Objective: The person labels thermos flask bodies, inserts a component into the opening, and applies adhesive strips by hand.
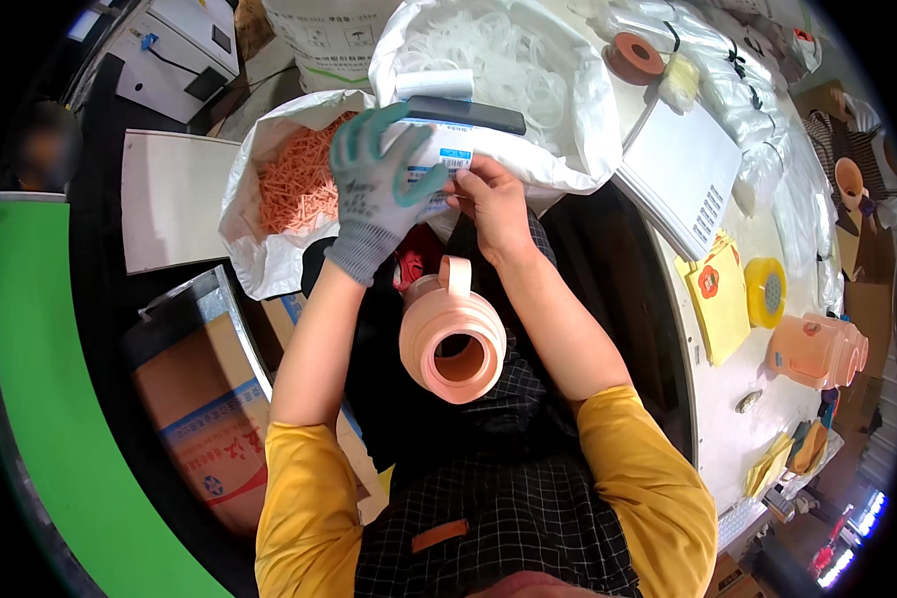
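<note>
My left hand [377, 181], in a grey and teal work glove, grips a small white packet with a blue label [439, 149] in front of me. My bare right hand [490, 204] pinches the packet's lower right edge with its fingertips. A stack of peach-coloured plastic jugs with handles [452, 334] lies on its side in my lap, its open mouth toward the camera, just below both hands. A dark flat device [465, 113] rests on the white bag right behind the packet.
A white bag of orange strips [294, 184] stands open at the left. A large white bag of clear rings [513, 70] sits behind. The white table [757, 419] at the right holds a white box [680, 171], yellow cards [718, 299], a yellow disc [765, 291], more peach jugs [817, 351]. A cardboard box [204, 419] is at lower left.
</note>
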`<move>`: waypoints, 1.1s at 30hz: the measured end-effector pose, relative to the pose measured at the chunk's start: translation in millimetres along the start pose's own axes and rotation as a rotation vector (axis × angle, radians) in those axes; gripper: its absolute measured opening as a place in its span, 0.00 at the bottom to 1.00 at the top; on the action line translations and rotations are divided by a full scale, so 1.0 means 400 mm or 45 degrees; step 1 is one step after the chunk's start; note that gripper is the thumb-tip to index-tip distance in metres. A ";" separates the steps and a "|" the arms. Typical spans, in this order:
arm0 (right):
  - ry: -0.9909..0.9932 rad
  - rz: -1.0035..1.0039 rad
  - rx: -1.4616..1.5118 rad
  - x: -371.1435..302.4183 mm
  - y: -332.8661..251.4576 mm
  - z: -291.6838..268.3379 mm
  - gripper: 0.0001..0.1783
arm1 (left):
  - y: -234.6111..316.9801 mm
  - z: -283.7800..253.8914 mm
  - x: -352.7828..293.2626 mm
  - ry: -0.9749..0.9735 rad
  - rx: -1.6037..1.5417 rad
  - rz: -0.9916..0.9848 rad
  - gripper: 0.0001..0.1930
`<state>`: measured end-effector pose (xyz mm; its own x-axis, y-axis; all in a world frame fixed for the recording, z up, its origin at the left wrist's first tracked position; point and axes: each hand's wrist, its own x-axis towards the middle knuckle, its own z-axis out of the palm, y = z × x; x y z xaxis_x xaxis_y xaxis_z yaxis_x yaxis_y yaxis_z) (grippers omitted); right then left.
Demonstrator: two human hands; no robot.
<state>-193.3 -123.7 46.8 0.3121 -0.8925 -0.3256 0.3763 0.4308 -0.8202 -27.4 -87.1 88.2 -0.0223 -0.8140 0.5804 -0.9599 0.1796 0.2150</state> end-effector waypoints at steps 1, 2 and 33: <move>0.000 -0.026 0.006 0.000 -0.003 0.003 0.11 | 0.012 0.005 0.020 0.045 -0.006 0.029 0.19; -0.022 -0.029 0.011 -0.002 0.002 -0.001 0.12 | 0.012 0.009 0.020 0.024 0.012 0.042 0.17; -0.218 -0.039 -0.002 -0.009 -0.012 -0.021 0.21 | -0.007 0.032 0.033 -0.033 -0.018 0.074 0.14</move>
<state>-203.5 -123.5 47.9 0.4447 -0.8694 -0.2153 0.3866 0.4031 -0.8295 -28.7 -105.2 85.2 -0.0851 -0.8162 0.5715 -0.9529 0.2343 0.1927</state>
